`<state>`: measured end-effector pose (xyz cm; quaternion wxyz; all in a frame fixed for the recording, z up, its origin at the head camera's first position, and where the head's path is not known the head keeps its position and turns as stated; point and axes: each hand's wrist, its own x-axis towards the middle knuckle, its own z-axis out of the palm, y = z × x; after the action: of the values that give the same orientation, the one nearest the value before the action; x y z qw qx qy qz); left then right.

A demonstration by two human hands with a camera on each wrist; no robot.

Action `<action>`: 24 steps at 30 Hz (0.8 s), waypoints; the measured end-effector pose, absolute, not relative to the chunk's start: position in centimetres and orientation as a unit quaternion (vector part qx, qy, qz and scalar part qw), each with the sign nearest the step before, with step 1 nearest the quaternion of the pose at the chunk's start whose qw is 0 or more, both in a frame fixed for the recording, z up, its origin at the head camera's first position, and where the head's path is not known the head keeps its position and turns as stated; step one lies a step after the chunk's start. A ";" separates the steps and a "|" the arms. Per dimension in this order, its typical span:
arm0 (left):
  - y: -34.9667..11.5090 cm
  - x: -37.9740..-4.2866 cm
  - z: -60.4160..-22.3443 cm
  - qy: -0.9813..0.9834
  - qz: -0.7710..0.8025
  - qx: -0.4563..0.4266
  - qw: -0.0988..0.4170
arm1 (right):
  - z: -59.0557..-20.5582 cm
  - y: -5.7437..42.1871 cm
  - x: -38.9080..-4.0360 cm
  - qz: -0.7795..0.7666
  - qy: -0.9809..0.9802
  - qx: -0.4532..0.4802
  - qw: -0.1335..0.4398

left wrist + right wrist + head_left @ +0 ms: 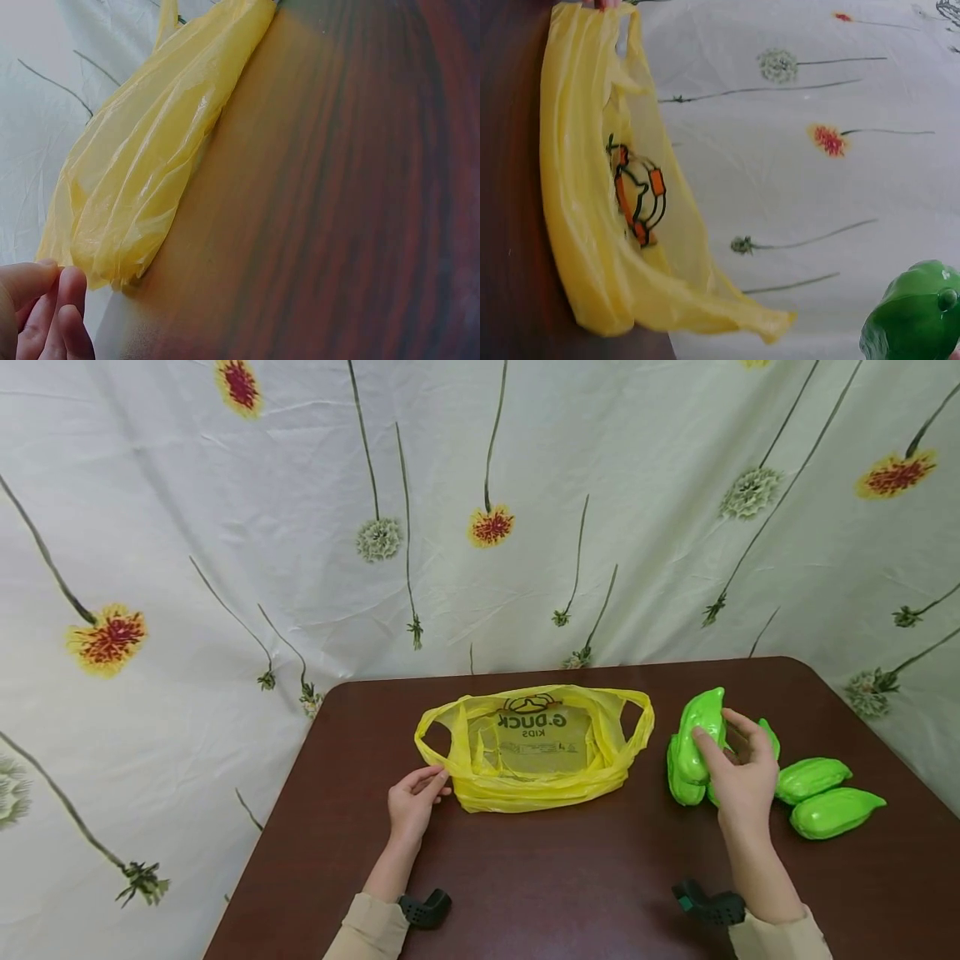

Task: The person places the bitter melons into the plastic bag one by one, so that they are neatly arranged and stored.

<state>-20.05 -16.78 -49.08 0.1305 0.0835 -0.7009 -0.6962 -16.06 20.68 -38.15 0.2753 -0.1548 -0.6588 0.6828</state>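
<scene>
A yellow plastic carrier bag (536, 791) with printed lettering and two loop handles lies on the table, its mouth spread wide. My left hand (415, 802) pinches the bag's left front edge between thumb and fingers; the left wrist view shows the thin film (146, 180) at the fingertips. To the right of the bag, my right hand (750, 781) grips a glossy green vegetable-like piece (696, 737), ribbed and pointed at one end. It is raised above several similar green pieces (834, 812), some partly hidden behind this hand. The right wrist view catches the held green piece (911, 319) at its lower right corner.
The dark reddish-brown table (570, 877) has rounded far corners. Behind it hangs a white cloth (450, 602) printed with flowers, right along the table's far edge. A black band device (426, 910) sits at the left wrist, another (708, 906) at the right.
</scene>
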 end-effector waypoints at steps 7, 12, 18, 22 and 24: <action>-16.8 -20.3 -49.7 -0.704 -0.691 0.082 0.143 | -37.8 18.0 -17.1 0.687 -0.665 -0.114 0.271; -16.8 -20.3 -49.7 -0.703 -0.691 0.083 0.142 | -37.4 15.8 -17.7 0.701 -0.657 -0.077 0.266; -16.7 -20.3 -49.8 -0.706 -0.689 0.085 0.145 | -37.5 13.3 -18.7 0.714 -0.657 -0.052 0.236; -16.7 -20.3 -49.7 -0.706 -0.688 0.085 0.144 | -37.5 11.6 -19.2 0.721 -0.660 -0.031 0.209; -16.7 -20.3 -49.7 -0.707 -0.688 0.086 0.143 | -37.4 10.7 -19.3 0.719 -0.666 -0.019 0.201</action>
<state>-20.32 -16.75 -49.72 0.1431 0.0856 -0.7067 -0.6876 -19.31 10.73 -37.36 0.2006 -0.0193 -0.6656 0.7186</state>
